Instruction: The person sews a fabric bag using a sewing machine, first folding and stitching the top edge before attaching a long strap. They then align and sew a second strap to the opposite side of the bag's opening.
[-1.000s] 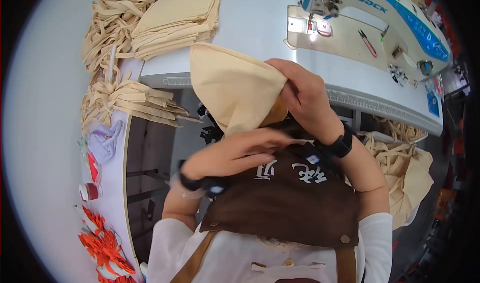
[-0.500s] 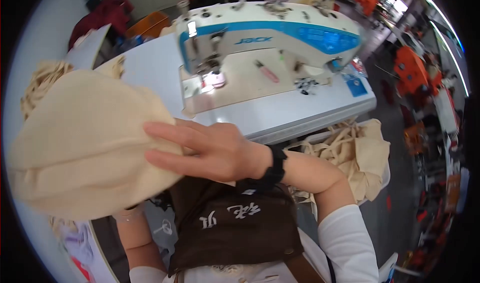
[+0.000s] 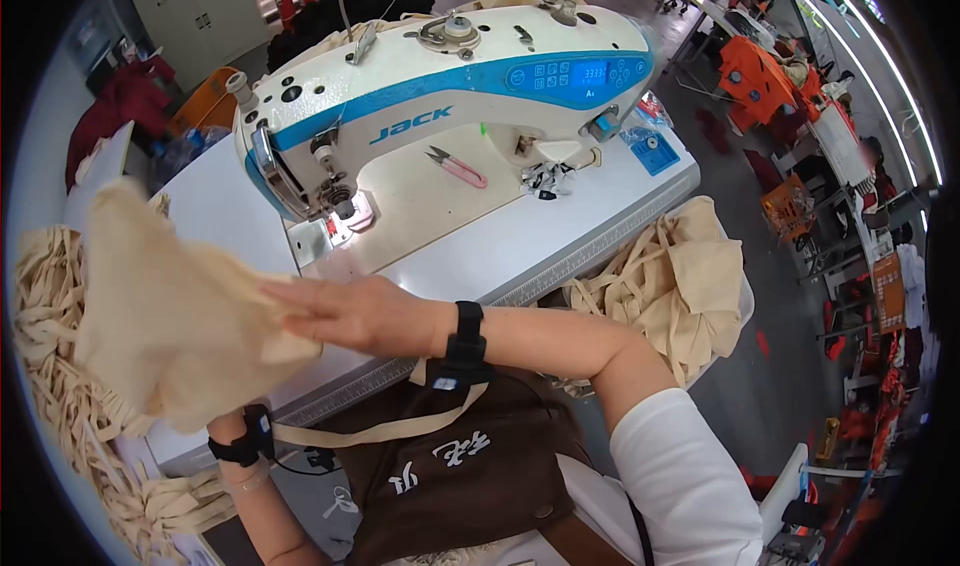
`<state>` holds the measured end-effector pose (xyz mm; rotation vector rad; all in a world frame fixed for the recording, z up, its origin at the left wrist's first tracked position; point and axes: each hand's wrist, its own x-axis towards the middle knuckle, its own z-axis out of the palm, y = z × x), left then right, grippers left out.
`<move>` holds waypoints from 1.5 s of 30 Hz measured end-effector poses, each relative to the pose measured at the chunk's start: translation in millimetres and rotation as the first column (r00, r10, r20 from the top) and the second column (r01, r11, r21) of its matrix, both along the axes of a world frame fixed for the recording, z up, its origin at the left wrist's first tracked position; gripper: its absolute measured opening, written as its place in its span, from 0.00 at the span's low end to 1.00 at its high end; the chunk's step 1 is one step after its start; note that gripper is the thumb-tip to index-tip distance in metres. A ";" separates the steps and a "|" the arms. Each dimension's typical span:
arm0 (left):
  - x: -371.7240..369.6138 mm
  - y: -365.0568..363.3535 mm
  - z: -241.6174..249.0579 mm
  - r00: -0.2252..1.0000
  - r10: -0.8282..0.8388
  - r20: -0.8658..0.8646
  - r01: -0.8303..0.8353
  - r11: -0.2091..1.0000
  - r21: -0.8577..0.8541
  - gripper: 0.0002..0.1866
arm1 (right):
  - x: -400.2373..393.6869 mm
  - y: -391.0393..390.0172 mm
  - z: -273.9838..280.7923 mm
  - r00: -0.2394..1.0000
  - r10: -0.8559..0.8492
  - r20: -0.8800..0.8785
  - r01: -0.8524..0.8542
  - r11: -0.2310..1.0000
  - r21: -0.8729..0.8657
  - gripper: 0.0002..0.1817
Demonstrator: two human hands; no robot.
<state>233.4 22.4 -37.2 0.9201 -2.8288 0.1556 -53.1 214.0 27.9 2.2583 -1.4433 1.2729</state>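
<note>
A beige cloth bag (image 3: 180, 316) hangs raised at the left, its fabric bunched and slightly blurred. My right hand (image 3: 345, 313) reaches across and pinches the bag's right edge, with the fingers partly over the cloth. My left hand is hidden behind the bag; only the wrist with its black band (image 3: 240, 441) shows below it, so its fingers cannot be made out. From the bag a beige strap (image 3: 390, 429) trails over my brown apron (image 3: 450, 476). Just beyond the hands stands a white and blue sewing machine (image 3: 440, 96), its lamp lit at the needle.
Pink-handled thread snips (image 3: 460, 169) lie on the machine bed beside crumpled black-and-white scraps (image 3: 547, 179). A blue tray (image 3: 655, 154) sits at the table's right end. Beige pieces (image 3: 670, 286) fill a bin at the right; bundled straps (image 3: 60, 316) are heaped at the left.
The bag has turned and folded, from a broad rounded shape to a narrower upright one. Its strap now shows across the apron. My right hand has shifted left, and the view has turned.
</note>
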 end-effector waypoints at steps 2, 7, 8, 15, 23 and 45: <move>2.0 -6.5 -0.1 1.000 0.012 -0.010 -0.012 1.000 0.001 0.28 | 7.0 7.5 19.0 0.994 0.036 -0.100 -0.050 0.989 -0.140 0.23; -5.8 -26.3 -3.2 0.999 0.009 -0.031 -0.008 1.000 0.010 0.28 | 12.8 17.4 19.5 0.987 0.101 -0.126 -0.101 0.995 0.008 0.20; -4.5 -31.9 -3.2 0.999 0.014 -0.029 -0.014 1.000 0.004 0.28 | 7.3 14.9 13.1 0.988 0.068 -0.141 -0.067 0.998 0.006 0.20; 3.1 -48.6 -8.8 0.998 0.032 -0.056 -0.030 0.999 0.026 0.28 | -8.7 9.2 -35.0 0.987 -0.023 -0.160 0.063 0.966 0.250 0.14; 71.7 22.8 -1.1 0.922 0.191 -0.337 -0.079 0.944 0.321 0.28 | -11.9 4.9 -44.4 0.989 -0.020 -0.144 0.063 0.952 0.300 0.18; -103.9 122.9 55.6 0.904 -0.179 -0.389 0.341 0.850 0.401 0.30 | -14.3 7.3 -27.9 0.991 -0.068 -0.116 0.110 0.902 0.417 0.24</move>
